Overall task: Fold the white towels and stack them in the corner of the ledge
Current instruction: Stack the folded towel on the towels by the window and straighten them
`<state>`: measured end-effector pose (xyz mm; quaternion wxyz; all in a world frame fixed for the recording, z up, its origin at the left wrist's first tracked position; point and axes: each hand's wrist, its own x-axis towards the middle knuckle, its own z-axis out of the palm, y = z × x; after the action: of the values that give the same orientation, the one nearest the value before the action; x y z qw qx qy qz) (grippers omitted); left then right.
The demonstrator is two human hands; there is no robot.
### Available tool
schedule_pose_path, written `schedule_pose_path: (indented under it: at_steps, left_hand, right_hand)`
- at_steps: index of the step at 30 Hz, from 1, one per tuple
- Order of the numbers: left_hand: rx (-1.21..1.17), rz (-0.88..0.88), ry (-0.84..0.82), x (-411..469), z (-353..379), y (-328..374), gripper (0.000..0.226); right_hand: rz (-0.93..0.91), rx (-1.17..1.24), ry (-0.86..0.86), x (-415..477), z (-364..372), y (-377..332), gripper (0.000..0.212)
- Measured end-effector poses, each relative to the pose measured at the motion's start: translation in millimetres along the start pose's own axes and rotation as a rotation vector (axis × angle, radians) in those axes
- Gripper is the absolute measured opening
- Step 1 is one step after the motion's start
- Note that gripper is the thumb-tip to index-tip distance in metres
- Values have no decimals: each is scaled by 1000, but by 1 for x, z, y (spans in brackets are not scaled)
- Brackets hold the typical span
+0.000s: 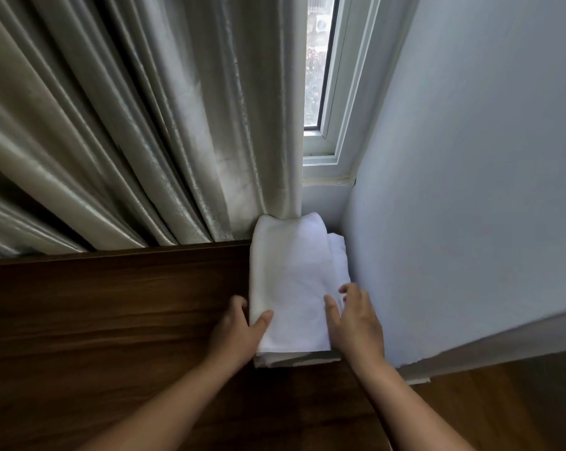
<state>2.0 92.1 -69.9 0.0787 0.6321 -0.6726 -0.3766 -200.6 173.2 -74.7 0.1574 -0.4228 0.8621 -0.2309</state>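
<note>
A stack of folded white towels [294, 281] lies in the right corner of the dark wooden ledge [112, 304], its far end pushed under the curtain and against the wall. My left hand [239, 330] grips the stack's near left edge, thumb on top and fingers down its side. My right hand [356, 320] rests flat on the near right part of the top towel, fingers spread. A lower towel's edge shows at the stack's front and right side.
A heavy grey curtain [128, 125] hangs along the back of the ledge. A narrow window [320, 76] sits beside the pale wall [470, 190] on the right. Wooden floor [502, 402] shows at bottom right.
</note>
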Motion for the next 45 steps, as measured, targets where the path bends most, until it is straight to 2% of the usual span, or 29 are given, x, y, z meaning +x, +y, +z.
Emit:
schedule_pose_path:
  at_steps: [2, 3, 7, 11, 15, 19, 24, 27, 30, 32, 36, 38, 40, 42, 45]
  left_hand:
    - [52, 130, 130, 16, -1, 8, 68]
    - [69, 180, 146, 24, 0, 14, 70]
    - [152, 244, 3, 49, 22, 19, 68]
    - [162, 254, -25, 51, 37, 10, 69]
    - [-111, 210, -65, 58, 33, 12, 79]
    - [-339, 80, -113, 69, 28, 15, 90]
    - [-427, 63, -108, 64, 23, 15, 80]
    - [-581, -47, -44, 42, 29, 10, 64]
    - [-812, -173, -91, 12, 46, -3, 63]
    - [-853, -183, -112, 8, 52, -8, 67]
    - [-733, -64, -99, 19, 40, 3, 67]
    - [-611, 25, -82, 14, 33, 3, 81]
    - [-451, 100, -71, 2, 28, -4, 108]
    - [-233, 246, -80, -14, 28, -14, 128]
    - [35, 395, -88, -26, 35, -26, 125]
  right_hand:
    - [-161, -48, 98, 7, 5, -12, 55]
    - [-209, -95, 90, 11, 9, -19, 63]
    - [-225, -211, -176, 21, 34, -27, 74]
    - [-236, -254, -195, 21, 45, -17, 74]
    - [-148, -238, -161, 16, 47, -27, 73]
    - [-68, -187, -146, 8, 53, -34, 75]
    - [-109, -172, -165, 10, 51, -31, 76]
    - [-150, -48, -130, 13, 40, -21, 80]
    - [-14, 45, -113, 12, 38, -7, 78]
    - [61, 75, -160, 10, 41, -6, 75]
    - [76, 137, -190, 16, 39, -11, 73]
    - [88, 126, -198, 17, 38, -11, 71]
    - [96, 113, -206, 16, 37, -13, 71]
    - [97, 120, -219, 17, 36, -15, 71]
    - [91, 176, -171, 17, 30, -15, 72]
